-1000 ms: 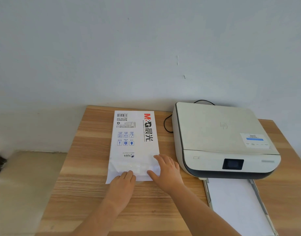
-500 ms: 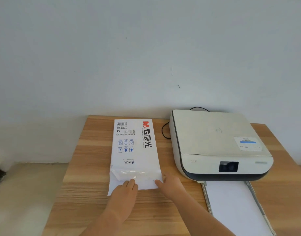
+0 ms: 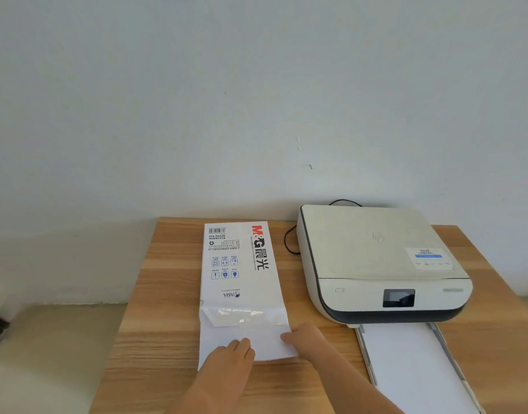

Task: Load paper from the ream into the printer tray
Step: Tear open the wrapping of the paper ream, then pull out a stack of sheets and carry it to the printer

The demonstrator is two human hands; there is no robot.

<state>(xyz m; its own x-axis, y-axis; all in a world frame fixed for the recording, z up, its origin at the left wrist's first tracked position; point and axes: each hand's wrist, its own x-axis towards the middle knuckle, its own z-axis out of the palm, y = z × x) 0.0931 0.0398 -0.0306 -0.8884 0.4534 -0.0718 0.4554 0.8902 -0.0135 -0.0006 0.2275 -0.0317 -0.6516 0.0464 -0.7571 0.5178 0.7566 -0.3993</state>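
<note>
The white ream (image 3: pixel 240 264) with red and black print lies lengthwise on the wooden table (image 3: pixel 164 294), left of the printer (image 3: pixel 373 258). White sheets of paper (image 3: pixel 256 339) stick out of its opened near end. My left hand (image 3: pixel 230 358) rests flat on the near left part of those sheets. My right hand (image 3: pixel 306 336) grips their right edge. The printer's tray (image 3: pixel 415 366) is pulled out toward me and shows a white surface inside.
A black cable (image 3: pixel 289 240) loops behind the printer, between it and the ream. The pale wall stands right behind the table. To the left of the table a light floor (image 3: pixel 48 354) lies lower down.
The sheets have slid further out of the ream toward me. Both hands have drawn back along with them. The camera has tilted upward.
</note>
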